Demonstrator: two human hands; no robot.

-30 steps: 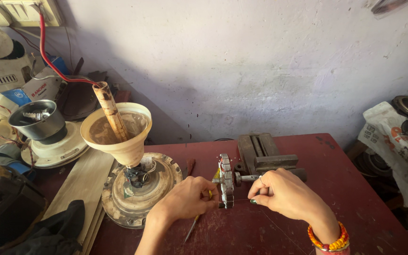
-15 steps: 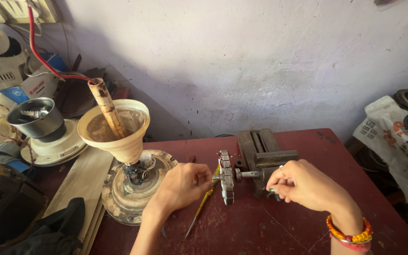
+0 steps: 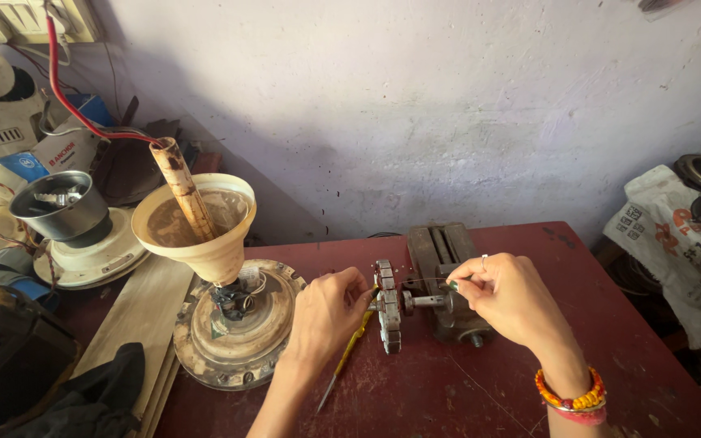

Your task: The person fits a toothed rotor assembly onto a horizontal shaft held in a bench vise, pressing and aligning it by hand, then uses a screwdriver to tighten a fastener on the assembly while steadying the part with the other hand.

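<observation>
Pinching a thin wire (image 3: 425, 281), the right hand (image 3: 506, 298) held it taut just beside the stator (image 3: 387, 307) on the winder (image 3: 446, 285). The left hand (image 3: 326, 315) gripped the stator's near side. Winding seemed underway; feeding further turns would need steady tension.

Both forearms are bare, with no sleeves showing. The left hand (image 3: 324, 312) wears nothing that can be seen on its fingers or wrist. The right hand (image 3: 509, 298) has a thin pale ring (image 3: 483, 260) on one finger, possibly silver. On the right wrist sits a beaded bracelet (image 3: 571, 397) of orange and yellow beads, with a red thread band just below it.
</observation>
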